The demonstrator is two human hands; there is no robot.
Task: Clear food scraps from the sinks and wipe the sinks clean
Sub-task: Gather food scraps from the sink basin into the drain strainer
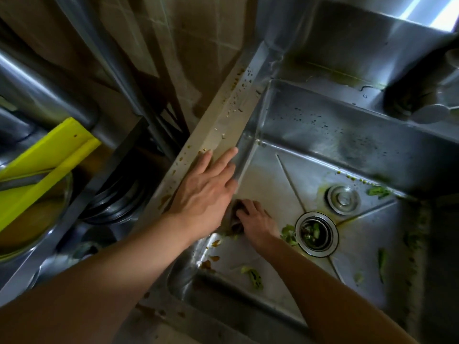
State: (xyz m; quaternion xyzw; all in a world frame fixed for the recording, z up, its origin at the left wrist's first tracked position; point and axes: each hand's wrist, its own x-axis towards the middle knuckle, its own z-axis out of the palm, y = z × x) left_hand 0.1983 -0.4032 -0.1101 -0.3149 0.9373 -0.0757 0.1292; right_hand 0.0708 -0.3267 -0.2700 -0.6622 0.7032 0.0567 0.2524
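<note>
Scraps (254,275) lie across my sink's floor (352,276) | left hand (206,187) flat, fingers spread on the rim to brace me | right hand (257,220) grips a dark cloth (232,212) at the left wall, wiping.

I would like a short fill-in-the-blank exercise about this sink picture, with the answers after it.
1. The left hand rests flat on the sink's ____.
2. The right hand grips a dark ____ on the sink floor.
3. The round metal stopper lies ____ the open drain, not in it.
4. The vegetable scraps are ____ in colour.

Answers: rim; cloth; beside; green
</note>
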